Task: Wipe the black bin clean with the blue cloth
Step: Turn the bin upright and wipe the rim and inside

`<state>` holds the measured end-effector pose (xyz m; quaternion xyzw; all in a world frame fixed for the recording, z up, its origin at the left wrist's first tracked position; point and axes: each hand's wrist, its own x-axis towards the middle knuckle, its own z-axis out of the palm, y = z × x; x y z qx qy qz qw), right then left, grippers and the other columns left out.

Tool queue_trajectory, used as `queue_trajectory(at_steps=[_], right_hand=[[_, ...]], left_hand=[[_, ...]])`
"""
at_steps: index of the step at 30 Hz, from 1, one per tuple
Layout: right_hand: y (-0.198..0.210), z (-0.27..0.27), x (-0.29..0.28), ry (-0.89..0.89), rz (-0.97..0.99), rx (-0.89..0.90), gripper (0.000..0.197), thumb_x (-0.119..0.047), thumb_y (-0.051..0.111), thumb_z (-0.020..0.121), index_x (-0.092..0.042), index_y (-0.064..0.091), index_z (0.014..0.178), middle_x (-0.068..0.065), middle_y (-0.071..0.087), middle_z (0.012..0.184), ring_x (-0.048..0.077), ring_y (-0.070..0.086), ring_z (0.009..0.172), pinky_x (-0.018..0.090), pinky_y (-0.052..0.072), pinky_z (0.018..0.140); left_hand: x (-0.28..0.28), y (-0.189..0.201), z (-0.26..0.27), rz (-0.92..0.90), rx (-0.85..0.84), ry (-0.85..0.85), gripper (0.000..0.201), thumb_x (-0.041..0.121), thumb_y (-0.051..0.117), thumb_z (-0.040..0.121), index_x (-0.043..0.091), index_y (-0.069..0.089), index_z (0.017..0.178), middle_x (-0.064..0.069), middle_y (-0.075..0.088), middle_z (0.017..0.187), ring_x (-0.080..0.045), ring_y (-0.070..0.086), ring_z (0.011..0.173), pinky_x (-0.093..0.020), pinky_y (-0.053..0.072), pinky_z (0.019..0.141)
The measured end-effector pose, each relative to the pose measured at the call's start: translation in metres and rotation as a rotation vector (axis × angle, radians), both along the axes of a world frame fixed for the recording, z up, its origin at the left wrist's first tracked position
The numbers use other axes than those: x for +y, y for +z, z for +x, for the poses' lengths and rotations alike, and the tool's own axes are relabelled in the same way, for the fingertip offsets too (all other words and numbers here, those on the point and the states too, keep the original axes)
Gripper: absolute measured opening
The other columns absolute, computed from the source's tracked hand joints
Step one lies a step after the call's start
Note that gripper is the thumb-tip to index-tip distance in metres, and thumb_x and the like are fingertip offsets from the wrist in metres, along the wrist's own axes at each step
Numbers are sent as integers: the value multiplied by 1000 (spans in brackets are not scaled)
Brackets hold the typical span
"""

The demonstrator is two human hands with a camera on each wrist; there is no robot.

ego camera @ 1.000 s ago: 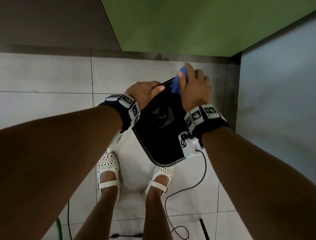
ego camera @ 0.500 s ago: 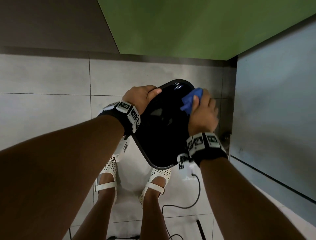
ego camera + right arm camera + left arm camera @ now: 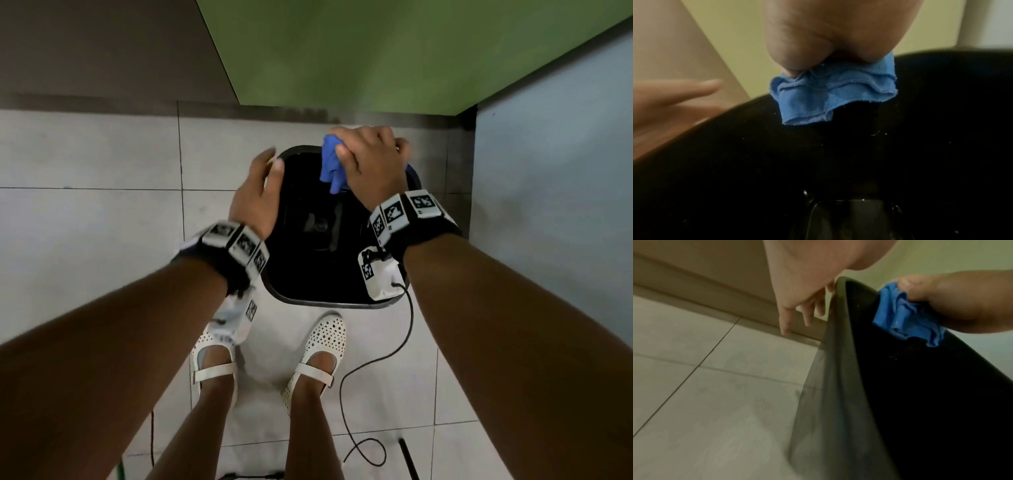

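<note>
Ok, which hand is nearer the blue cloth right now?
Right. The right hand grips the blue cloth at the far rim of the black bin; the left hand is open beside the bin's left rim, apart from the cloth.

The right hand [image 3: 373, 168] covers most of the blue cloth [image 3: 331, 167], so the far rim of the black bin [image 3: 308, 274] beneath it stays hidden. The left hand [image 3: 256, 198] is motion-blurred; whether its fingers [image 3: 786, 321] touch the bin's side cannot be told. The right wrist view cuts the bin's floor off at the bottom edge.
</note>
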<state>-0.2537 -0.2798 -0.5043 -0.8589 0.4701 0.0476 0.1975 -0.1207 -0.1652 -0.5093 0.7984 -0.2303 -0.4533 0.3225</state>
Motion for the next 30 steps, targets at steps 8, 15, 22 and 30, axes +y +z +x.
queue_trajectory(at_steps=[8,15,22,30], right_hand=[[-9,37,23,-55,-26,92,45,-47,26,95,-30,45,132,0,53,129,30,40,121,51,18,106],[-12,9,24,-182,-123,171,47,-53,28,91,-26,50,123,7,55,124,36,42,122,61,23,104],[-8,-40,22,-400,-4,179,47,-42,27,98,-22,27,141,14,38,137,35,41,117,46,45,85],[-10,10,22,-212,-93,174,38,-36,26,98,-23,43,129,4,47,134,34,32,130,58,13,109]], left_hand=[[-36,-17,6,-5,-217,-129,42,37,36,99,5,63,101,-18,66,93,-31,59,91,-21,30,63],[-28,-21,4,-31,-138,-1,40,42,44,95,9,57,76,-8,56,70,-21,51,68,-26,42,66],[-27,-27,4,-57,-176,7,44,40,44,95,23,34,56,5,35,53,-7,35,51,-11,30,48],[-26,-23,4,-80,-259,-108,36,38,41,97,9,53,80,0,45,58,-19,44,63,-22,26,52]])
